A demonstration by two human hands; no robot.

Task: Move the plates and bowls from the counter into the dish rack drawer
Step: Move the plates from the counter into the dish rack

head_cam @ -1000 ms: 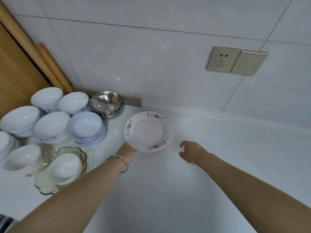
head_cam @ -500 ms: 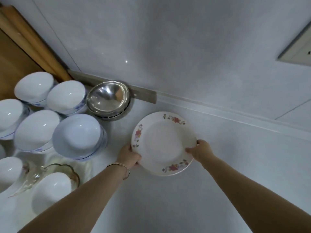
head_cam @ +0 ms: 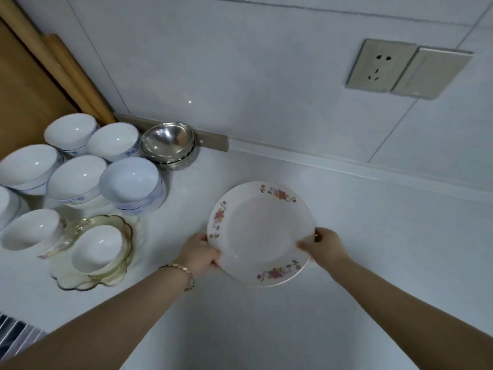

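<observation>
At the far left, a cluster of white bowls (head_cam: 77, 180) is packed rim to rim on the surface (head_cam: 373, 249). A further bowl is seated in a scalloped glass dish (head_cam: 112, 276) in front of them, and nested steel bowls (head_cam: 166, 141) are set against the wall behind. These items are regarded as the main collision hazard. If the plate is swung leftward on its way off the surface, the glass dish or the nearest bowl may be struck and chipped.

The left hand (head_cam: 198, 253) is placed at the left rim of the floral plate (head_cam: 260, 233), with its fingers (head_cam: 213, 259) clamped on the rim edge. The plate is located on or just above the surface, to the right of the bowls and apart from them. Whether its base is clear of the surface cannot be told. The right hand (head_cam: 324, 245) is placed at the opposite rim. Its thumb is pressed on top and the remaining fingers are hidden beneath, so the rim is pinched.

Only the thin glazed rim is gripped on each side. A slip is therefore judged possible if the plate is wet or if one hand is released early. If the plate is tilted toward the body, it may slide out of both grips. The dish rack drawer is not identified in view, so the plate may be knocked against a drawer edge when it is lowered.
</observation>
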